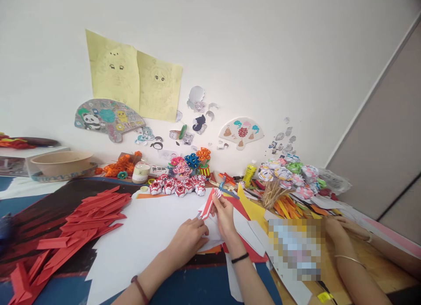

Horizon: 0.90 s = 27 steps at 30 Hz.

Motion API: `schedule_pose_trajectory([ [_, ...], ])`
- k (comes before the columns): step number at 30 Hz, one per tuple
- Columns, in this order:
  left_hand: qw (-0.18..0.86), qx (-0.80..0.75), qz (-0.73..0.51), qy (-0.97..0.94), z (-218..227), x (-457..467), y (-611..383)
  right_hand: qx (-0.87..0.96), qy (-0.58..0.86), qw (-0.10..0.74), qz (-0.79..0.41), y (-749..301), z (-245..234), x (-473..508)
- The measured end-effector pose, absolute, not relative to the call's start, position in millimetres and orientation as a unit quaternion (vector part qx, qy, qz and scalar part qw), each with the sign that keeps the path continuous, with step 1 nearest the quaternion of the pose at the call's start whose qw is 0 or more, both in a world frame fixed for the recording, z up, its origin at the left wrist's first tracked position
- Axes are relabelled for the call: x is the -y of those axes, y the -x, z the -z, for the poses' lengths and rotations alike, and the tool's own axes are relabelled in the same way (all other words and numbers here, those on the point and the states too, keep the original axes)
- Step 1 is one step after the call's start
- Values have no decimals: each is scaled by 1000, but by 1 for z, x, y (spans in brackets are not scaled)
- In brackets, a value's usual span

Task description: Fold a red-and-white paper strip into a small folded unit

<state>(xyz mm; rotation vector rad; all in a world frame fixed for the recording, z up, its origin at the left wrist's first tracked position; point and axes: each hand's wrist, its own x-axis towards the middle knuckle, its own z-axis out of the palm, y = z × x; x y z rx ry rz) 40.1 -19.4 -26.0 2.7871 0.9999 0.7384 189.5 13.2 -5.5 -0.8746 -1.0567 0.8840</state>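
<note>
My right hand (225, 215) pinches a folded red-and-white paper piece (208, 206), its striped upper end standing up past the fingertips. Close to the lower end of that piece is my left hand (189, 240), fingers curled inward above the white paper sheets (141, 235). What those fingers hold, if anything, is hidden. Behind my hands sits a cluster of red-and-white folded paper flowers (180, 190). A pile of folded red paper strips (85, 224) lies to the left.
A co-worker's hands (345, 228) rest at the right, near a blurred-out patch. Bunched paper flowers on sticks (284, 175), a yellow bottle (250, 172), a glue jar (140, 172) and a beige basin (62, 162) line the wall. Yellow paper (251, 208) lies right of my hands.
</note>
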Motion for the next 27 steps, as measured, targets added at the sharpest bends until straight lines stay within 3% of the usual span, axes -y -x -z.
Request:
schedule_pose_trajectory([
  [10,-22,-448,-217,-867,20,12,-24,425,355,717,-424,-191,8,-15],
  [14,92,-546,-335,-762,13,6,-5,415,356,723,-423,-192,10,-16],
  [19,301,-500,-491,-647,10,-1,2,494,395,662,-402,-184,14,-13],
  [27,433,-435,-492,-618,11,2,-3,556,401,614,-392,-176,19,-10],
])
